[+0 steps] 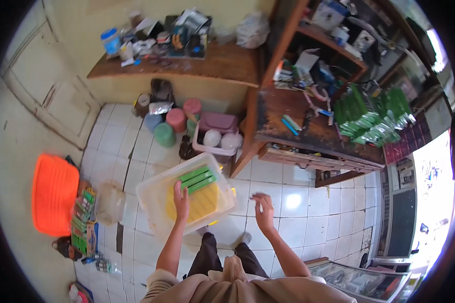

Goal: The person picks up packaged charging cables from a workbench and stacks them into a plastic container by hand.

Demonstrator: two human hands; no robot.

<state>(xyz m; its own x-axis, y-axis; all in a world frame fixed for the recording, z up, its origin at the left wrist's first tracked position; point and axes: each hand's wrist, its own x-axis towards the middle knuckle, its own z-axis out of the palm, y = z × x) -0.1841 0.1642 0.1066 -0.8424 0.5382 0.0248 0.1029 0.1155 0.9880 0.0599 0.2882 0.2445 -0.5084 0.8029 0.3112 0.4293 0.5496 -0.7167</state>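
Note:
A white plastic tub [149, 202] stands below me, with yellow showing in its lower part. Green packets [198, 178] lie side by side in its upper part. My left hand [181, 201] is over the tub, its fingertips at the left end of the green packets; whether it grips one cannot be made out. To the right of the tub, my right hand [263, 208] hangs above the tiled floor, fingers bent and apart, with nothing visible in it.
Many green packets [369, 116] are piled on the wooden desk [283, 108] at the right. An orange basin [55, 194], a clear container [109, 203] and more packets [82, 217] are at the left. Colored jars [176, 120] and a pink basket [217, 147] stand below the shelf [187, 68].

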